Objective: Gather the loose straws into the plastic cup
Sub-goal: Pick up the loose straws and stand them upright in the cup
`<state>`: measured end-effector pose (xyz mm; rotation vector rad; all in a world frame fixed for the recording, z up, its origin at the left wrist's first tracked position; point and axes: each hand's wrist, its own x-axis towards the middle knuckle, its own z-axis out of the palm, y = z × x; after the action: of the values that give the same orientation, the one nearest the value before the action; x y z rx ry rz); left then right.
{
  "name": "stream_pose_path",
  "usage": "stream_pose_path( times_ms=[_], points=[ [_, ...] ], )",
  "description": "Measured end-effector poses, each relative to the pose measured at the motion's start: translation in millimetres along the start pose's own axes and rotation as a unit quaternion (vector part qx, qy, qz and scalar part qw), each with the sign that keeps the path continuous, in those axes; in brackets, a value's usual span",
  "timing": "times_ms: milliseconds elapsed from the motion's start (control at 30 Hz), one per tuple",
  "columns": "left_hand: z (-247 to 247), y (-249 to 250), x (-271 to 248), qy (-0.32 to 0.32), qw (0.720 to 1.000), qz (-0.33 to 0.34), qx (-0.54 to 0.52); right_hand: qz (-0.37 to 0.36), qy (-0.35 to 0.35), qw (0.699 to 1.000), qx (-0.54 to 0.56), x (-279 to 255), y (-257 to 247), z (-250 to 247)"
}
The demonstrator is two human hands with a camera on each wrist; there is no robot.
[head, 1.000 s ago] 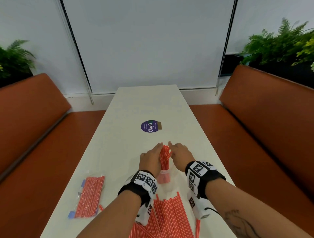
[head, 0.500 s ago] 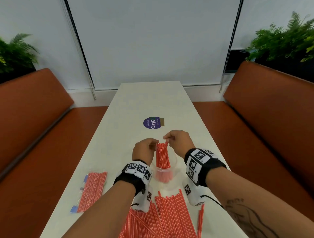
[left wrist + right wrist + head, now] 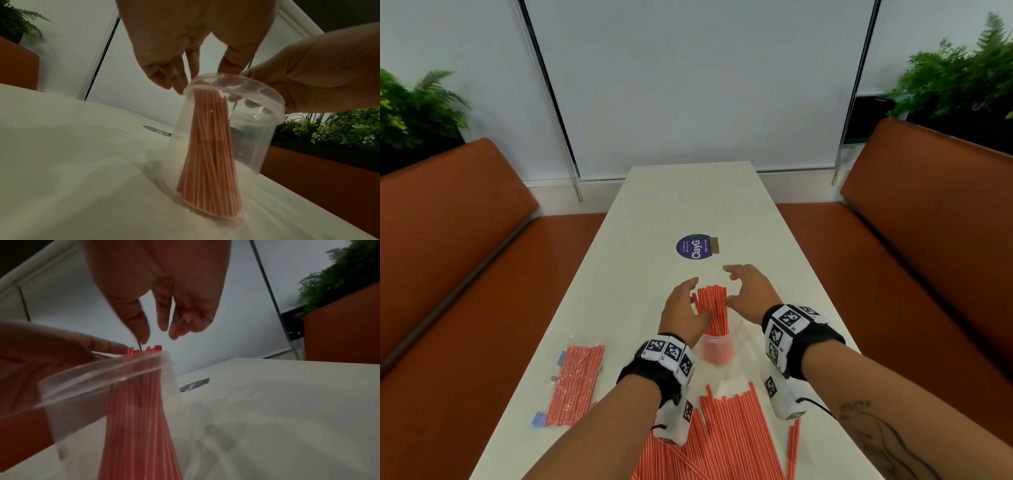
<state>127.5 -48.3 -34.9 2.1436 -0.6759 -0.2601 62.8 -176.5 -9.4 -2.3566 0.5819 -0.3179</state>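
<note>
One bunch of red straws (image 3: pixel 711 313) stands in the clear plastic cup (image 3: pixel 717 351), left hand (image 3: pixel 681 317) and right hand (image 3: pixel 751 291) loose-fingered beside it gripping nothing; next, probably grab the loose straws (image 3: pixel 736 435) at the table's (image 3: pixel 688 205) near edge

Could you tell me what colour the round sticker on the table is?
Purple sticker, seen best in the head view.

The head view is bright and evenly lit, with soft daylight from the pale blinds (image 3: pixel 688 85) filling the upper centre. Straight lines bow outward toward the frame edges, and the ferns (image 3: pixel 962 78) at upper right smear with motion blur. The white desk (image 3: pixel 671 212) carries only faint, diffuse shadows. Both wrist views are dimmer and grainier: the hands read as dark, backlit shapes at the top, the clear plastic cup (image 3: pixel 255 129) shows small glints on its rim, and its near edge in the right wrist view is blurred.
</note>
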Motion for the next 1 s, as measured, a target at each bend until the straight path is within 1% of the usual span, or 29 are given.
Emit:
stream_pose_path(
  times_ms=[67,133,200,267,333,367,433,467,533,567,600,633,700,767,833,900,1000],
  points=[
    [1.8,1.6,1.8,-0.01,1.0,0.012,0.018,-0.022,-0.051,0.998,-0.007,0.7,1.3,2.2],
    [2.6,3.7,3.0,0.016,0.999,0.024,0.039,-0.055,-0.084,0.991,-0.084,-0.3,0.4,5.8],
    [1.5,5.9,2.8,0.045,0.996,0.022,0.073,-0.095,-0.087,0.973,-0.192,-1.9,-2.1,8.1],
    [0.4,8.2,1.8,0.053,0.993,0.026,0.103,-0.127,-0.073,0.95,-0.275,-4.7,-4.3,8.8],
    [0.2,8.6,-0.7,0.041,0.991,0.043,0.12,-0.142,-0.059,0.937,-0.314,-8.0,-4.3,8.6],
    [-0.8,8.4,-2.3,0.037,0.991,0.053,0.119,-0.142,-0.055,0.938,-0.312,-10.9,-4.7,6.7],
    [-5.7,6.3,-3.8,0.055,0.992,0.055,0.095,-0.123,-0.042,0.951,-0.279,-17.3,-6.3,-0.1],
    [-10.5,5.7,-5.1,0.074,0.993,0.048,0.08,-0.102,-0.02,0.963,-0.249,-21.1,-7.2,-5.8],
    [-22.4,4.8,-8.5,0.098,0.992,0.025,0.07,-0.039,0.027,0.981,-0.19,-27.7,-7.6,-19.8],
    [-27.6,4.6,-11.8,0.1,0.992,0.011,0.073,-0.003,0.034,0.985,-0.172,-31.9,-7.3,-26.9],
    [-31.8,5.0,-16.6,0.093,0.993,-0.003,0.075,0.035,0.024,0.986,-0.162,-36.4,-6.0,-33.4],
    [-34.8,5.8,-22.5,0.082,0.994,-0.016,0.076,0.07,-0.003,0.984,-0.162,-41.0,-4.0,-39.2],
    [-36.1,7.2,-35.5,0.06,0.994,-0.046,0.083,0.13,-0.106,0.967,-0.19,-51.8,0.5,-46.6],
    [-30.5,6.2,-52.7,0.025,0.992,-0.077,0.102,0.188,-0.221,0.934,-0.21,-67.8,6.6,-44.2],
    [-21.3,3.7,-70.9,-0.02,0.988,-0.087,0.128,0.23,-0.302,0.9,-0.216,-88.3,13.3,-36.3],
    [-12.2,2.0,-85.3,-0.075,0.981,-0.087,0.158,0.251,-0.351,0.874,-0.223,-111.9,18.7,-27.7],
    [1.7,0.1,-100.3,-0.142,0.966,-0.089,0.198,0.259,-0.396,0.856,-0.211,-143.5,18.9,-15.4]
  ],
)
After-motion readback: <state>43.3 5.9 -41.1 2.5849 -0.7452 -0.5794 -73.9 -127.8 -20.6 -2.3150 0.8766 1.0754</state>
